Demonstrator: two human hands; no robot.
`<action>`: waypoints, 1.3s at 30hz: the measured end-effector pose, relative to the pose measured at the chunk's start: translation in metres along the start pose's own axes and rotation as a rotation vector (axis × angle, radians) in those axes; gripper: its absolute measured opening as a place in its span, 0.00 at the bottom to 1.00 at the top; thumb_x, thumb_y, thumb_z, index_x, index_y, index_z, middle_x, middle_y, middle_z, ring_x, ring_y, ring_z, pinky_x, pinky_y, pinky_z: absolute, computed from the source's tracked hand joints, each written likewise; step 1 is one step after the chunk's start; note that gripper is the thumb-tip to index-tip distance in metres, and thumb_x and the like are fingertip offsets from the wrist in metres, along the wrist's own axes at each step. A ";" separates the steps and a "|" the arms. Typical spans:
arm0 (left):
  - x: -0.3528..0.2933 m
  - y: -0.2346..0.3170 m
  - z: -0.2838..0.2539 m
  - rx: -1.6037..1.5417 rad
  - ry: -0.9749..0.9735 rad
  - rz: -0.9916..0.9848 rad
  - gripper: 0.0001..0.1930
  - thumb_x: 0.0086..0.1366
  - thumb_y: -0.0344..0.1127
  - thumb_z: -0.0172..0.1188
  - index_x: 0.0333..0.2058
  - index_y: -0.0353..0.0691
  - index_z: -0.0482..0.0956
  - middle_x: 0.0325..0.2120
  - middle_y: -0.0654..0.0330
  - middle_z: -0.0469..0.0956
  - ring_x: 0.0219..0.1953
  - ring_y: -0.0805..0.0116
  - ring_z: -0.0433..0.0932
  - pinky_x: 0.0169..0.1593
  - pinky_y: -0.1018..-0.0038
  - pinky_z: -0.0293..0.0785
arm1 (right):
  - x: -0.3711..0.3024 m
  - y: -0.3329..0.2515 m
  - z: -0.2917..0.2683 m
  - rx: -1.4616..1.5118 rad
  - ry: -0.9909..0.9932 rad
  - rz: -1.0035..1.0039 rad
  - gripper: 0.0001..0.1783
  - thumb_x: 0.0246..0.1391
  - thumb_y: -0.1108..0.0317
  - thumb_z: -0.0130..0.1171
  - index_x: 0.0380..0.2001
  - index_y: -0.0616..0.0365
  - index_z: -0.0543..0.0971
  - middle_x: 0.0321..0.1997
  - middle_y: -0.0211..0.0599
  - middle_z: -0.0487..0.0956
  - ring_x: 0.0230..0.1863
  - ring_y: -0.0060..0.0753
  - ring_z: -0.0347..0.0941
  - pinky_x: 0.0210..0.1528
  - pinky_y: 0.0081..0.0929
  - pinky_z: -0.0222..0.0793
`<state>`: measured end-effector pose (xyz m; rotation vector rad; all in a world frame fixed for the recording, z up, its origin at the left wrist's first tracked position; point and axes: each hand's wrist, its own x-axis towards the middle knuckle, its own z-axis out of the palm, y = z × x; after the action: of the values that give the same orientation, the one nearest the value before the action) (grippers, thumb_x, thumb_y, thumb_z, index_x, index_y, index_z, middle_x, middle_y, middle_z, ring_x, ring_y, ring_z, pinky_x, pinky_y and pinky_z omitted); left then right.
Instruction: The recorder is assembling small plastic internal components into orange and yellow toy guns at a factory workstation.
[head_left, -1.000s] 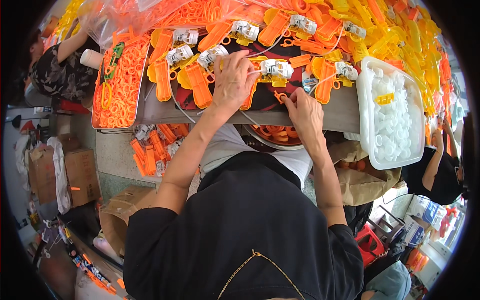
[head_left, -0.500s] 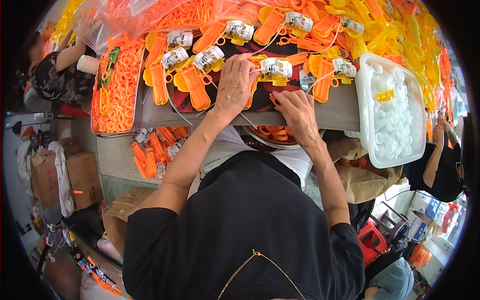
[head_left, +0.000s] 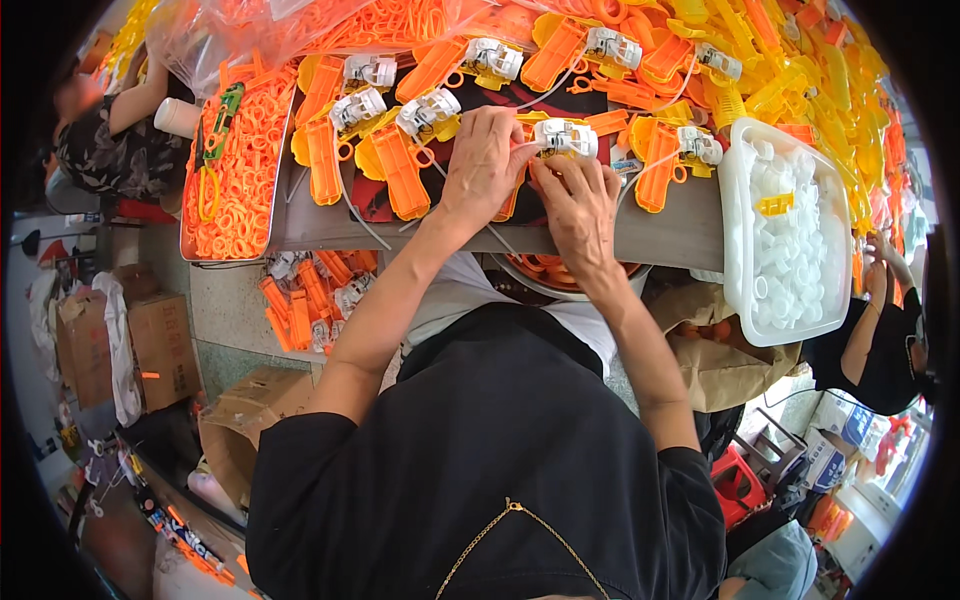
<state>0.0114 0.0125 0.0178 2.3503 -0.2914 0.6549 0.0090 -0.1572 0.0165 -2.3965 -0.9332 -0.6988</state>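
On the work table, a toy gun body in orange and yellow with a white mechanism (head_left: 566, 137) lies between my hands. My left hand (head_left: 480, 172) is closed at its left side, fingertips pinching the thin white tube that runs from the mechanism. My right hand (head_left: 582, 205) is closed just below the mechanism, fingers curled down onto the body. The small orange ring-ended part it carried is hidden under the fingers. Similar half-built toy guns (head_left: 397, 168) lie left of my hands, and another toy gun (head_left: 657, 165) lies to the right, tubes trailing from some.
A tray of small orange ring parts (head_left: 232, 215) with green-handled cutters (head_left: 222, 125) on it stands left. A white tub (head_left: 738, 240) of translucent caps is at right. Yellow parts (head_left: 840, 110) are heaped behind. Other people work at both sides. A bowl of orange parts sits under the table edge.
My right hand has moved up and slightly left to the white mechanism, and the orange ring part is now out of sight. My left hand stays at the tube. The view has shifted slightly.
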 end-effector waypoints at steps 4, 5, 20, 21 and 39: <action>0.007 -0.004 -0.001 -0.030 -0.031 -0.095 0.15 0.59 0.35 0.68 0.36 0.38 0.70 0.35 0.55 0.70 0.41 0.52 0.68 0.49 0.60 0.66 | 0.007 0.013 -0.015 -0.021 -0.134 -0.173 0.19 0.48 0.70 0.60 0.47 0.52 0.81 0.46 0.27 0.77 0.46 0.33 0.71 0.51 0.35 0.61; 0.010 -0.004 -0.001 0.000 -0.021 -0.088 0.16 0.58 0.35 0.69 0.36 0.39 0.70 0.34 0.56 0.69 0.40 0.53 0.68 0.48 0.61 0.66 | 0.004 0.007 -0.009 -0.022 -0.147 -0.138 0.22 0.48 0.71 0.58 0.49 0.54 0.80 0.48 0.30 0.76 0.46 0.35 0.71 0.51 0.36 0.62; 0.010 0.012 -0.012 0.276 0.036 0.132 0.15 0.54 0.34 0.71 0.38 0.38 0.76 0.47 0.55 0.74 0.51 0.53 0.71 0.56 0.61 0.68 | 0.009 0.037 -0.004 0.137 -0.082 0.126 0.34 0.53 0.64 0.68 0.63 0.55 0.70 0.63 0.49 0.69 0.60 0.52 0.68 0.62 0.47 0.61; 0.001 0.006 -0.016 0.296 0.004 0.089 0.15 0.54 0.34 0.71 0.38 0.38 0.76 0.48 0.54 0.74 0.52 0.53 0.71 0.57 0.61 0.67 | 0.008 0.032 0.002 0.201 -0.111 0.167 0.36 0.53 0.62 0.68 0.64 0.56 0.69 0.65 0.50 0.68 0.63 0.53 0.67 0.64 0.47 0.60; -0.016 0.025 0.013 0.397 -0.163 0.003 0.38 0.64 0.39 0.63 0.68 0.38 0.57 0.68 0.43 0.54 0.68 0.42 0.58 0.68 0.53 0.56 | -0.055 0.044 -0.046 -0.013 0.054 0.397 0.18 0.50 0.70 0.69 0.46 0.56 0.80 0.62 0.51 0.69 0.64 0.59 0.60 0.64 0.49 0.60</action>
<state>-0.0067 -0.0147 0.0142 2.7914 -0.2544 0.5634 -0.0077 -0.2395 0.0078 -2.4558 -0.4093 -0.6114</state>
